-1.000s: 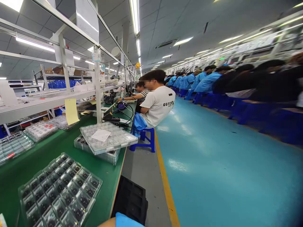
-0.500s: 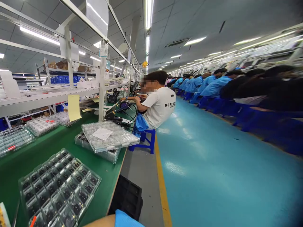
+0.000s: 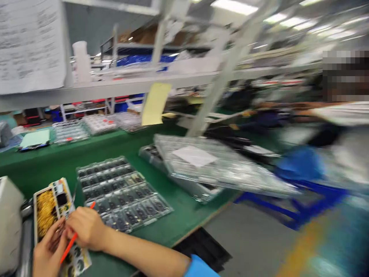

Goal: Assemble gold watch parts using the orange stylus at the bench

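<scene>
My left hand [image 3: 49, 250] is at the lower left, fingers bent and pinched close to my right fingertips. Whatever small thing it grips is hidden between the fingers. Closed around a thin orange stick [image 3: 69, 248], my right hand [image 3: 86, 227] touches or nearly touches the left. The stick slants from above the knuckles down toward the left thumb. Just behind the hands stands a white box [image 3: 35, 215] filled with small gold-coloured parts [image 3: 46, 209]. Right of it lies a clear compartment tray [image 3: 121, 192] of small dark parts.
Stacked clear trays [image 3: 184, 173] with a paper slip overhang the green bench [image 3: 187, 215] edge. A white shelf [image 3: 115, 90] crosses above, with a yellow note [image 3: 155, 104] hanging. A blue stool [image 3: 296, 204] and a seated person [image 3: 346, 142] are blurred at right.
My view has swung left toward the bench, so the trays appear farther right. Both hands and the box of gold-coloured parts have come into view; the aisle has mostly left it.
</scene>
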The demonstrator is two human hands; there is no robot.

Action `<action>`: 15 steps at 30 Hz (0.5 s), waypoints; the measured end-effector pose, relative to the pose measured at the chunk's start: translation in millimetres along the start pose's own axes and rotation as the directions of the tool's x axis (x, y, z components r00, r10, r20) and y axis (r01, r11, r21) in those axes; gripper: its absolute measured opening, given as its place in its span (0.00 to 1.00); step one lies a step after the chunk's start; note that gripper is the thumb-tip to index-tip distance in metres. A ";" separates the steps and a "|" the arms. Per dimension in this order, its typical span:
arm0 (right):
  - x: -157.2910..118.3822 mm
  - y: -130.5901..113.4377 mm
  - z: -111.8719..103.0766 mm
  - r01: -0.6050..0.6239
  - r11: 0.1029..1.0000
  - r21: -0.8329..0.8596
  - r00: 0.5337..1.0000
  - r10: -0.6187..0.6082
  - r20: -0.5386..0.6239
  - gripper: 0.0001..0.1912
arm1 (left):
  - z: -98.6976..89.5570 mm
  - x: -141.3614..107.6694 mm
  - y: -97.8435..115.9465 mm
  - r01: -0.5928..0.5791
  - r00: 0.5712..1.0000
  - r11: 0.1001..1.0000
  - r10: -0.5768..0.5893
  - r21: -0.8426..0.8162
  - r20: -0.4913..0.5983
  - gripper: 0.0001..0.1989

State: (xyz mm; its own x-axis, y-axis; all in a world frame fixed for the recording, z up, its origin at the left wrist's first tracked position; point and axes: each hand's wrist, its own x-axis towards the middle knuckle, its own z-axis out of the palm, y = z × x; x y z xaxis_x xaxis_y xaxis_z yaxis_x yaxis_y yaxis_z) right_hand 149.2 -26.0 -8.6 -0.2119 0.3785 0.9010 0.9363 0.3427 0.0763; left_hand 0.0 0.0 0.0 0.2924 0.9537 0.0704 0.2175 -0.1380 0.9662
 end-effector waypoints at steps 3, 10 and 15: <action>2.5 -2.4 -15.6 -0.022 0.994 0.105 1.000 0.021 0.005 0.21 | -0.3 -2.6 7.7 -0.014 0.989 0.992 0.033 -0.129 0.147 0.19; -3.5 -5.6 -33.3 -0.047 0.984 0.170 0.995 0.031 0.091 0.10 | 5.3 -14.5 22.5 -0.053 0.980 0.988 0.079 -0.146 0.183 0.12; -4.7 -2.7 -42.9 -0.032 0.989 0.144 0.991 0.013 0.131 0.03 | 5.8 -19.4 24.6 -0.058 0.972 0.990 0.086 -0.132 0.218 0.13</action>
State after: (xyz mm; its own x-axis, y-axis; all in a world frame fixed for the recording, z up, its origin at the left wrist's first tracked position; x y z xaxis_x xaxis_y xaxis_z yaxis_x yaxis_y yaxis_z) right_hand 159.7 -65.6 5.3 -0.2348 0.4925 0.8380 0.8924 0.4510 -0.0150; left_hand 5.1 -23.5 20.9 0.5064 0.8567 0.0978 0.0756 -0.1571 0.9847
